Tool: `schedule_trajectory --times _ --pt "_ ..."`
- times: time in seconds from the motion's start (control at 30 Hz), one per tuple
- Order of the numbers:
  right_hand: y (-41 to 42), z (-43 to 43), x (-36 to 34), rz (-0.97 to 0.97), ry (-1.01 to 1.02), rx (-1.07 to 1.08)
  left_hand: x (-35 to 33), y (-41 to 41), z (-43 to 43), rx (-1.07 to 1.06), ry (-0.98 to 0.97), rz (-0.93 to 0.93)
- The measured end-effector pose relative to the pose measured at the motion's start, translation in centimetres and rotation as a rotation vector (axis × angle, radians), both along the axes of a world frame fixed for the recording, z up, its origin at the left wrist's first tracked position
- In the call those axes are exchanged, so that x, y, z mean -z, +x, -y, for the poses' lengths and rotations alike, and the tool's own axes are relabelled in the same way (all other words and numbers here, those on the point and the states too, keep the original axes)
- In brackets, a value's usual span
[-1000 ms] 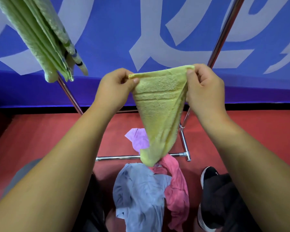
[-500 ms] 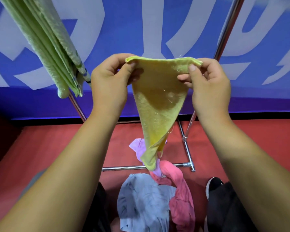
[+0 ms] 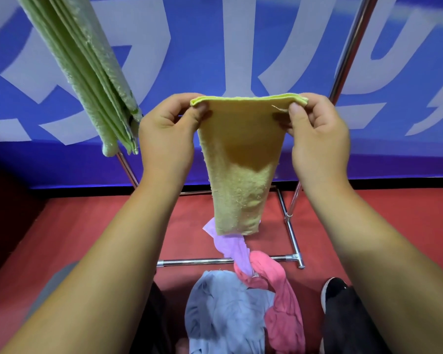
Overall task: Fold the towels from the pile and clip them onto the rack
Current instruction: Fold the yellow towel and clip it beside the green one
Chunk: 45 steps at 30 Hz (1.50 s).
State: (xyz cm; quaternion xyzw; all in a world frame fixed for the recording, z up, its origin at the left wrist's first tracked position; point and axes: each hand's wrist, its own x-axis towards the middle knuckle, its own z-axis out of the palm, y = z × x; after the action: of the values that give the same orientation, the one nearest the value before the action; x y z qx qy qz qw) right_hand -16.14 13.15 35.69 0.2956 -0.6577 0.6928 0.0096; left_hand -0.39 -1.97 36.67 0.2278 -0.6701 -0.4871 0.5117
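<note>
since a second ago you've squared the yellow towel (image 3: 238, 175) from a twisted point into a flat doubled strip, your left hand (image 3: 168, 139) and right hand (image 3: 317, 139) each pinching a top corner, above the pile (image 3: 241, 302) near your feet. if either pinch loosens, the layers could slide apart; the clips seem out of view, above the green towel (image 3: 87, 72) hanging far left.
</note>
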Motion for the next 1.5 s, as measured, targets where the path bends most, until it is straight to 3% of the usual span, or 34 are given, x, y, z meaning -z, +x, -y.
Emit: schedule_trajectory --times 0.27,0.53,0.83,1.03,1.5 --pt "-0.3 -0.4 0.2 -0.068 0.106 0.022 0.4 0.2 0.9 -0.026 -0.004 0.105" --pt "-1.0 -0.6 0.5 -0.087 0.158 -0.02 1.8 0.1 2.1 0.084 0.151 0.136" --pt "-1.8 -0.9 1.4 0.144 0.14 -0.097 2.0 -0.5 1.0 0.097 0.333 0.19" --pt "-1.3 -0.7 1.4 0.188 0.108 -0.079 1.7 -1.1 -0.4 0.1 0.416 0.15" --pt "3.9 0.3 1.3 0.126 0.153 -0.139 2.3 -2.3 -5.0 0.127 0.291 0.12"
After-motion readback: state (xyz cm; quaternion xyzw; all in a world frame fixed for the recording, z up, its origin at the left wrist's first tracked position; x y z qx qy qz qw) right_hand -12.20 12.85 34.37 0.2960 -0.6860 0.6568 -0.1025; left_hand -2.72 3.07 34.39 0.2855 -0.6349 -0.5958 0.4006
